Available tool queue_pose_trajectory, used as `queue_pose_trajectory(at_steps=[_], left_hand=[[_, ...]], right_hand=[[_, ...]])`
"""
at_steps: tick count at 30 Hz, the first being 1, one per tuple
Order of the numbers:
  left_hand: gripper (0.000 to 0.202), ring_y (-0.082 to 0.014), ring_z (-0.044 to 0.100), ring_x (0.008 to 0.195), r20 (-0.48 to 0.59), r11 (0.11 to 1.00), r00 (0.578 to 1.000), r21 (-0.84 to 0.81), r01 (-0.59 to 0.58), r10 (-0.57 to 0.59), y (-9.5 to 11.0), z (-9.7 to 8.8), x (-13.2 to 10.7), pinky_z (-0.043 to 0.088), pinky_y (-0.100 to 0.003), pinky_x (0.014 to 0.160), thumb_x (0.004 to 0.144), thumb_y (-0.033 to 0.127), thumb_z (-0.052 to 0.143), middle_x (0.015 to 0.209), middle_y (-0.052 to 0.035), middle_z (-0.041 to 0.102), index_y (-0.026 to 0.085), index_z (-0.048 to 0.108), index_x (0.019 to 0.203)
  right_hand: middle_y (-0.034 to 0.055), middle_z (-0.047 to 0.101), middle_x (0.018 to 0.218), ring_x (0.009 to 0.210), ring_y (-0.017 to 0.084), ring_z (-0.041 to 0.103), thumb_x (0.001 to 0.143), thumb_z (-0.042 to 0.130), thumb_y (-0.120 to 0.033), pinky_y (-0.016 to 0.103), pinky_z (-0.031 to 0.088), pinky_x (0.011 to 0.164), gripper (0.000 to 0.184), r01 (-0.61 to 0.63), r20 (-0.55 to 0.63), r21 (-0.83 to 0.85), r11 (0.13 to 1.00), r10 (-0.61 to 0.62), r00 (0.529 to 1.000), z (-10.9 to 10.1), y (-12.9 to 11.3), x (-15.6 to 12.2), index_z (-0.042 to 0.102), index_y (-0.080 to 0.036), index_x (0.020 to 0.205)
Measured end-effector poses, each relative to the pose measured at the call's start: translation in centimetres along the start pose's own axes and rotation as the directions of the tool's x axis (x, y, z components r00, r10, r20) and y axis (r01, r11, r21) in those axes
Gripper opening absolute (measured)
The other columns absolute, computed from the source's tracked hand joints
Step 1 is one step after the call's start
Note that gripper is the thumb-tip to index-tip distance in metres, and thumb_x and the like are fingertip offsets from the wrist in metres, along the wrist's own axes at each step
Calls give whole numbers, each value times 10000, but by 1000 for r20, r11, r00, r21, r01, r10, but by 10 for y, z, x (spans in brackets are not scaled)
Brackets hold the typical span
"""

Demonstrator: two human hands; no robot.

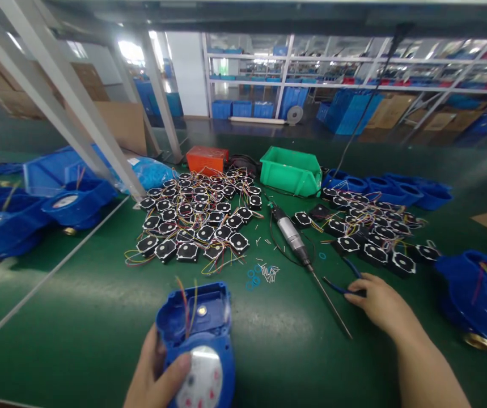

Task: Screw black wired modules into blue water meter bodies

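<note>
My left hand (158, 362) is closed around a blue water meter (215, 362), its thumb on the edge of the round white dial. The meter's upper compartment (213, 306) is open, and red and yellow wires stick up from it. At the right, my right hand (373, 297) has its fingers closed on blue-handled pliers (335, 285), two arms spread apart and part of them hidden by the fingers. An electric screwdriver (292, 235) with a long thin shaft lies just left of that hand. Loose screws (270, 273) and blue rubber rings (253, 277) lie between the hands.
Several black motor-like modules with wires (187, 252) cover the back middle; more modules (375, 252) lie at right. A green bin (289, 170) and an orange box (207, 160) stand behind. Blue meter bodies sit left (9, 226) and right (473, 294). Slanted metal posts (68, 96) rise at left.
</note>
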State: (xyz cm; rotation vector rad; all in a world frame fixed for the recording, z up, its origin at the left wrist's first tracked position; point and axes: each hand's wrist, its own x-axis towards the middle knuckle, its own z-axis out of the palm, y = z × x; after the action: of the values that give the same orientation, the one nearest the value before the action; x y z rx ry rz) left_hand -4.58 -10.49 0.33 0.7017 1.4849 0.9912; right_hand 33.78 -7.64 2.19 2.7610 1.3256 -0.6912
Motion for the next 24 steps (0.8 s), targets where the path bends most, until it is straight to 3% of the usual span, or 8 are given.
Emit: queue_pose_trajectory(at_steps=[4,7,9,11,14,17,21,24], left_hand=[[829,-285,499,1065,128,988,992,-152,8,12,1,58,-2,423,-362,899,598,470,628,1227,-110,482,192,230,1271],[779,-274,473,1094,213,989,975,-141,-33,62,-3,78,-2,410,-356,909,641,464,588,1272,-129,419,192,212,1267],[766,-268,455,1113,240,991,967,-120,-59,87,-5,83,-3,401,-343,915,649,455,584,1272,-137,410,183,217,1263],[762,-269,455,1113,257,991,961,-114,-75,102,-5,82,-3,405,-338,908,649,445,586,1265,-145,412,168,227,1261],[761,-274,490,1071,293,994,952,-89,-71,94,-3,78,-1,433,-354,868,661,425,580,1245,-148,430,154,222,1275],[717,-284,463,1094,286,977,940,50,-207,185,4,73,8,413,-397,886,673,404,573,1243,-141,423,154,264,1269],[618,-276,369,1160,315,794,846,314,-521,431,28,75,28,291,-456,978,648,383,599,1229,-115,407,165,390,1188],[547,-251,410,1110,481,654,764,417,-631,431,51,81,39,308,-437,967,621,348,629,1162,-92,462,177,473,1116]], right_hand=[[57,434,1062,919,199,462,627,662,-247,396,395,874,202,-14,45,-71,997,17,999,-5,13,-4,659,-163,810],[76,447,1040,906,203,466,588,696,-345,386,414,847,462,-33,26,-102,994,36,999,-1,21,-5,606,-147,996],[91,376,1159,1029,239,411,562,706,-418,392,387,905,736,-2,-16,-131,991,0,1000,4,22,-2,469,-143,1202],[98,266,1257,1140,261,319,567,696,-454,394,337,971,883,66,-55,-186,980,-77,996,11,20,3,332,-141,1308],[97,176,1304,1194,264,251,627,647,-473,385,307,1007,877,122,-71,-272,955,-146,987,19,15,6,263,-145,1344],[85,149,1314,1209,252,232,657,610,-502,372,299,1021,866,107,-51,-306,946,-129,990,22,13,7,231,-158,1355],[69,165,1312,1201,249,245,647,616,-500,387,315,1007,866,95,-52,-267,959,-113,992,19,13,4,238,-165,1351],[85,268,1260,1147,251,317,667,587,-467,399,342,975,757,134,-279,-168,977,-178,944,15,7,0,341,-121,1294]])
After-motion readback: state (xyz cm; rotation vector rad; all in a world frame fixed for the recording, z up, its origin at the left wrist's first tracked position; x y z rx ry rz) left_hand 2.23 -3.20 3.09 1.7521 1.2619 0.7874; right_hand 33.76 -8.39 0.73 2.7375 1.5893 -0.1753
